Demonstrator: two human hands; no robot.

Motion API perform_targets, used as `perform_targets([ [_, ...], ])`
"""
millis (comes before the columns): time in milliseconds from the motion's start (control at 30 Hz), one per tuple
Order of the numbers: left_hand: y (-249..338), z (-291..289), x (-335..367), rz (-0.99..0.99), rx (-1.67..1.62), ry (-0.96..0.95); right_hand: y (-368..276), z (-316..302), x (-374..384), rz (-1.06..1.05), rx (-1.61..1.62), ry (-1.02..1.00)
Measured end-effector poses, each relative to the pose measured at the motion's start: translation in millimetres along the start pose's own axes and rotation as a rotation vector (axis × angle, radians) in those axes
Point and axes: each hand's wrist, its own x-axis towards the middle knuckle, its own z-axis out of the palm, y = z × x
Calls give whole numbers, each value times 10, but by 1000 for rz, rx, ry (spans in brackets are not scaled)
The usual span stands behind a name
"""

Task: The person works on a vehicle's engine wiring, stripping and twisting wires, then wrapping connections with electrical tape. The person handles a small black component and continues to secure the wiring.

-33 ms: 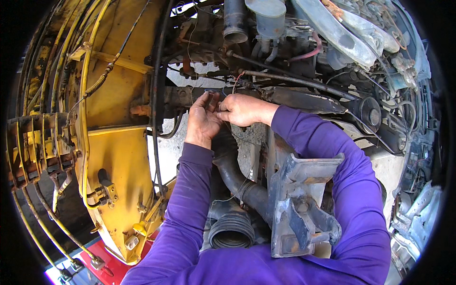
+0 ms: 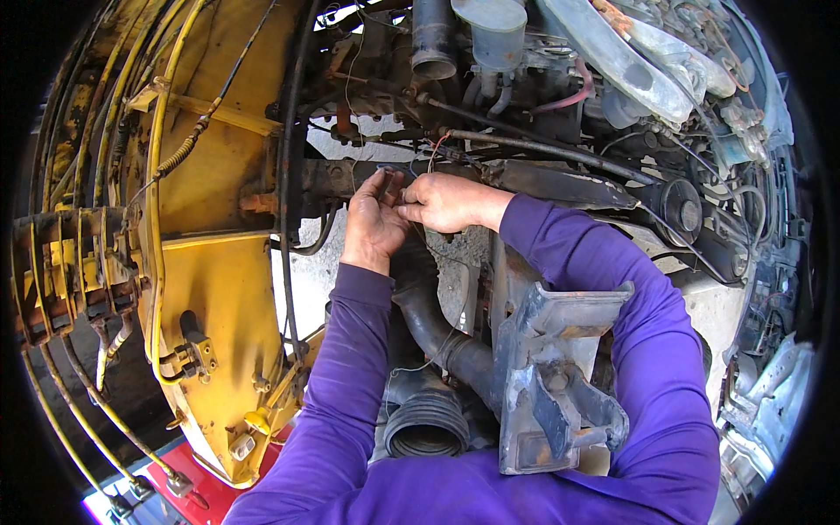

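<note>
Both hands meet over the gap between a yellow steel frame and an engine. My left hand (image 2: 378,220) has its palm turned up and its fingers closed at a thin bluish wire (image 2: 391,166). From the right, my right hand (image 2: 448,203) reaches across with thumb and fingers pinched beside the left fingers; what lies in that pinch is hidden. Just above the right hand runs a thin red and white wire (image 2: 435,154). Beneath the hands a black bent hose (image 2: 437,328) goes down to the right.
The yellow frame (image 2: 214,206) with hoses and pipes stands at left. A grey metal bracket (image 2: 547,385) sits by my right arm. Near my chest is a ribbed duct's open mouth (image 2: 426,430). A white reservoir (image 2: 492,35) and a metal rod (image 2: 551,150) lie beyond.
</note>
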Motion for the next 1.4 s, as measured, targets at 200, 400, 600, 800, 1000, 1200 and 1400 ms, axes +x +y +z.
perform_targets([
  [200, -37, -172, 185, 53, 11, -127, 47, 14, 33, -92, 26, 67],
  [400, -67, -161, 140, 78, -19, -104, -62, -71, 20, 77, 246, 61],
  [600, -82, -40, -44, 59, -40, -122, -24, -64, 36, 157, 429, 78],
  [800, -68, -162, 113, 73, 107, -134, 161, 38, 100, 99, 384, 133],
  [1000, -80, -88, -28, 78, 75, -103, 203, 163, 171, 91, 391, 193],
  [1200, -23, -198, -11, 98, 126, -207, 181, 179, 240, 226, 548, 127],
  [1400, -36, -151, -44, 124, 132, -199, 94, 104, 176, 253, 488, 122],
])
